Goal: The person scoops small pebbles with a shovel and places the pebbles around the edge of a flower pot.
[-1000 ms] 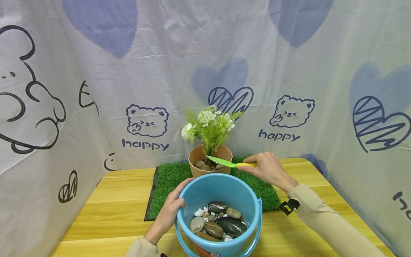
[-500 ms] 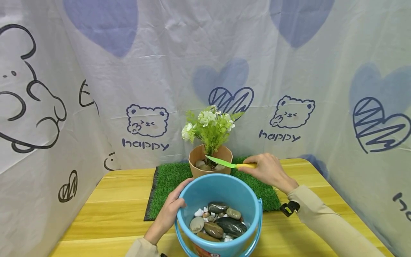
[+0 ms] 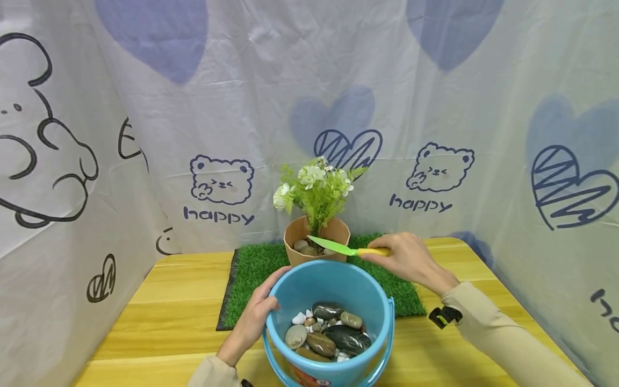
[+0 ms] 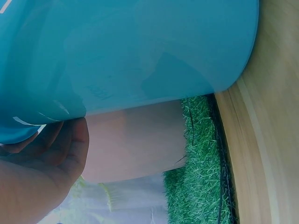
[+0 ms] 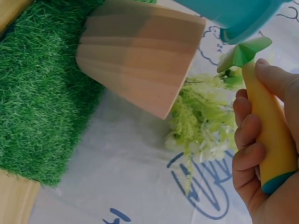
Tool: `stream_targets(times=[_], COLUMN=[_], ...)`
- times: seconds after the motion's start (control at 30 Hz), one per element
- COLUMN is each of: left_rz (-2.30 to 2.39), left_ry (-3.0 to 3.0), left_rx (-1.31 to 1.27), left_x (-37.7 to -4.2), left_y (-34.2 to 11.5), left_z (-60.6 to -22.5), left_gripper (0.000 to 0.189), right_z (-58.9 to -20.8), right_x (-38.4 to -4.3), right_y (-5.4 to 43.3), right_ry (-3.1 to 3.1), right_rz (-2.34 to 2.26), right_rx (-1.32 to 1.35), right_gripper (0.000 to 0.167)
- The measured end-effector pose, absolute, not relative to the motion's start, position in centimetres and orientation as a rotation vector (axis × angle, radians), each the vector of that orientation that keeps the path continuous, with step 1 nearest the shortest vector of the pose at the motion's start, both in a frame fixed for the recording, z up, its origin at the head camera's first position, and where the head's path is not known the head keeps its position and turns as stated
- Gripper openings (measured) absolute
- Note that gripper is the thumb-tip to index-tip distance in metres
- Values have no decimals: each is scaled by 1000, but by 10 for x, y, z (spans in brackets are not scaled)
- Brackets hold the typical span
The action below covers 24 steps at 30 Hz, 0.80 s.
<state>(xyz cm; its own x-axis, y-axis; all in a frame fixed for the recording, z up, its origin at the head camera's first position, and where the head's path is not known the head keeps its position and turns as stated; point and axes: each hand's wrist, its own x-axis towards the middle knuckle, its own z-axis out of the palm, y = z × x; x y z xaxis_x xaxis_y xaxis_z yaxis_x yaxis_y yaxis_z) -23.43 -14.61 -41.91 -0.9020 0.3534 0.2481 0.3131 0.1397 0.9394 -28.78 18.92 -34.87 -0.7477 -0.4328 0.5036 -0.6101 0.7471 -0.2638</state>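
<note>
Trowel (image 3: 333, 247) held level with the mouth of a flowerpot (image 5: 140, 56), blue bucket (image 3: 333, 285) gripped by its rim

The wooden counter (image 3: 169, 301) runs back to a printed cloth (image 3: 261, 107), which rises behind it and along both sides. A green turf mat (image 3: 256, 279) lies across the rear middle, its dark left edge slanting over the wood, with counter showing to the left and right of it. The pot stands on the mat near the cloth. The bucket sits just in front of it, so room between the two is tight; in the head view, the bucket's far rim overlaps the pot's lower wall. The widest space around the right hand (image 3: 411, 260) is to its right.

That hand has its fingers wrapped round the trowel's handle and points the blade leftward across the pot's opening; whether the tip touches anything there cannot be told. The left hand (image 3: 251, 320) is clamped on the bucket's left rim.

The trowel has a narrow, bright green blade with flared shoulders and a yellow handle ending in a teal cap. The bucket is round, with its carrying handle (image 3: 390, 322) hanging down, and holds smooth stones (image 3: 345, 339) in black, brown and grey among small white pebbles. White flowers (image 3: 311, 177) and pale green leaves rise from the tan pot.
</note>
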Motion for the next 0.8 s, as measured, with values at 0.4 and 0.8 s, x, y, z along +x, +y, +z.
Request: stream_targets(times=[0.4, 0.8], left_rz=[1923, 1924], left_ry=[2338, 2352], left_rx=[662, 667], left_x=[-235, -235], left_y=[-146, -145], left_z=[-419, -419], left_gripper=[74, 73], right_z=[-346, -352], right_x=[-273, -265], right_y=[178, 173], right_ry=[-2454, -2402], right_rz=[519, 495], right_rx=[931, 997], right_gripper=[19, 21])
